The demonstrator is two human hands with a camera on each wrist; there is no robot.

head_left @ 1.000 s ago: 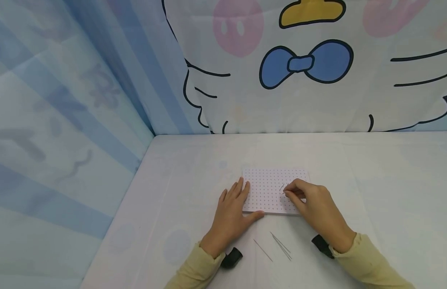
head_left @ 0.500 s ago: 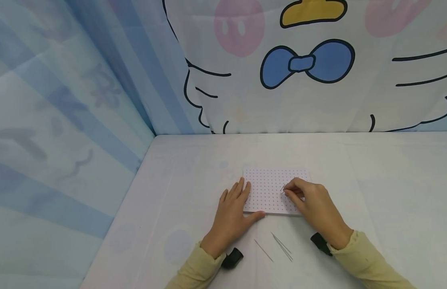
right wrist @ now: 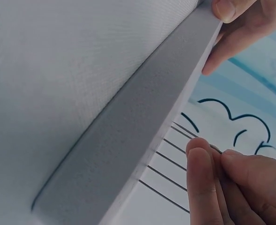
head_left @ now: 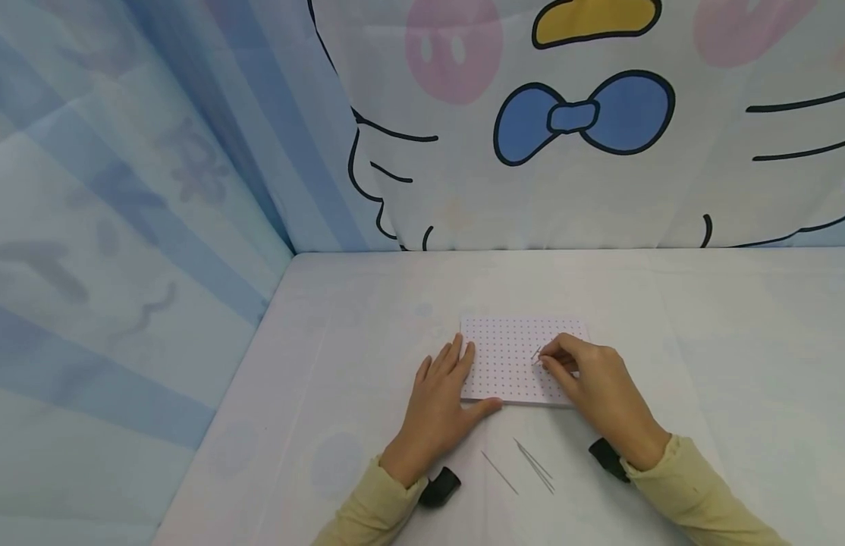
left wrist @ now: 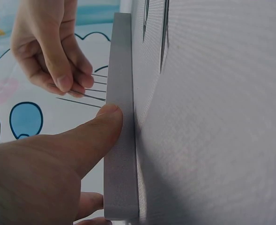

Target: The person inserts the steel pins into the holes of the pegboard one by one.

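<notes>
A white block-like board [head_left: 494, 364] with a grid of dots lies flat on the table. My left hand [head_left: 432, 409] steadies it, fingers spread along its left side and thumb against the front edge. My right hand [head_left: 603, 390] is above the board's right half, pinching a thin metal needle [left wrist: 88, 96] between thumb and fingertips. Several needles [right wrist: 168, 178] stand in a row out of the board's top, close to the right fingers. In the left wrist view the pinched needle's tip appears at the board's surface, but whether it has gone in cannot be told.
In front of the board lie a single loose needle [head_left: 500, 472] and a small bundle of needles [head_left: 535, 465]. A pale cloth covers the table [head_left: 347, 326]. Behind it hangs a cartoon-printed curtain [head_left: 573, 197], with another blue-striped one [head_left: 122, 265] at the left.
My right hand keeps its pinch over nearly the same spot, with only slight movement. The left hand stays on the board, and the loose needles have not moved.
</notes>
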